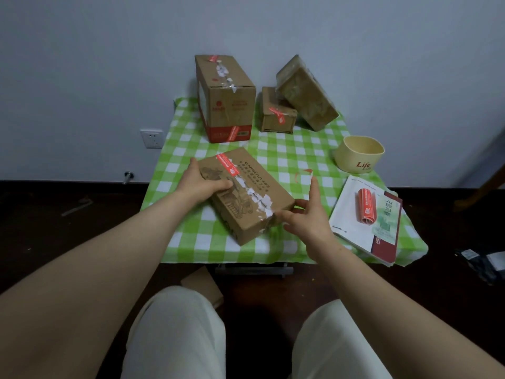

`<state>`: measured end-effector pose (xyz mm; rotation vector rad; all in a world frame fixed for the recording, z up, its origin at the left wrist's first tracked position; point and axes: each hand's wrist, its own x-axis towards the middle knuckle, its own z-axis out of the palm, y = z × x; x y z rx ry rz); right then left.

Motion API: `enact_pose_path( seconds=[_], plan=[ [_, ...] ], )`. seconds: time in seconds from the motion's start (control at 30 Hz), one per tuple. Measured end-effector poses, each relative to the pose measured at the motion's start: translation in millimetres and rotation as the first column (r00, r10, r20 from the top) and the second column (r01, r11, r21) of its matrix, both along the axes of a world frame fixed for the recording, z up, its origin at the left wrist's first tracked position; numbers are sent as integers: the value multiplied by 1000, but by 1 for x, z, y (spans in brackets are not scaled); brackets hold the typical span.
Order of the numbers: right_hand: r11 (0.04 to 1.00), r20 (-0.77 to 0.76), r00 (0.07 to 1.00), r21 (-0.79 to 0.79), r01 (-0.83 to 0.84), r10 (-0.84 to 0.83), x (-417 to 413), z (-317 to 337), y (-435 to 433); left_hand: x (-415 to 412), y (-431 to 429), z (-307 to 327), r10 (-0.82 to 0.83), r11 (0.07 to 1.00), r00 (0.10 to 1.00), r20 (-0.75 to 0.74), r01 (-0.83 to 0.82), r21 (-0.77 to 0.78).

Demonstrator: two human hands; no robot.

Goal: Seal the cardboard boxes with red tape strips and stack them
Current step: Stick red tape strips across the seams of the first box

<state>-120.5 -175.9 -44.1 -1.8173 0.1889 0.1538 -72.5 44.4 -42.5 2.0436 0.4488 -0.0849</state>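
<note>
A flat cardboard box point(262, 184) lies at an angle in the middle of the table, with a red tape strip point(226, 165) at its far end and torn white tape along its seam. My left hand point(202, 186) grips the box's left side, fingers curled over the top. My right hand point(306, 214) touches the box's near right corner, index finger raised. A small scrap of red tape point(304, 175) shows at that fingertip; whether it sticks to the finger or lies on the cloth is unclear. A roll of red tape point(366, 205) lies on a booklet point(352, 214) at the right.
At the back stand a tall taped box point(226, 105), a small taped box point(277, 116) and a plastic-wrapped box point(306, 91) leaning on it. A beige cup point(359, 154) sits at the right. The green checked cloth point(278, 154) covers a small table against the wall.
</note>
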Motion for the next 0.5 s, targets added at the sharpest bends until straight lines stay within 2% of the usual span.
enact_pose_path(
  seconds=[0.07,0.13,0.33,0.43,0.5],
  plan=[
    [1000,-1,1000,-11,-5,5,6,1,0,3,8,-1,8,1000,999,37,-8,0],
    [1000,-5,1000,-7,2,-2,15,2,-2,1,15,-1,37,995,998,46,-41,91],
    [992,-30,998,109,-56,59,32,16,-3,-27,30,6,20,971,996,-89,2,240],
    [999,33,999,46,18,-19,31,21,1,-37,25,11,83,929,996,25,-87,361],
    [993,75,994,93,71,-78,25,24,2,-40,14,14,101,925,980,169,-155,347]
  ],
)
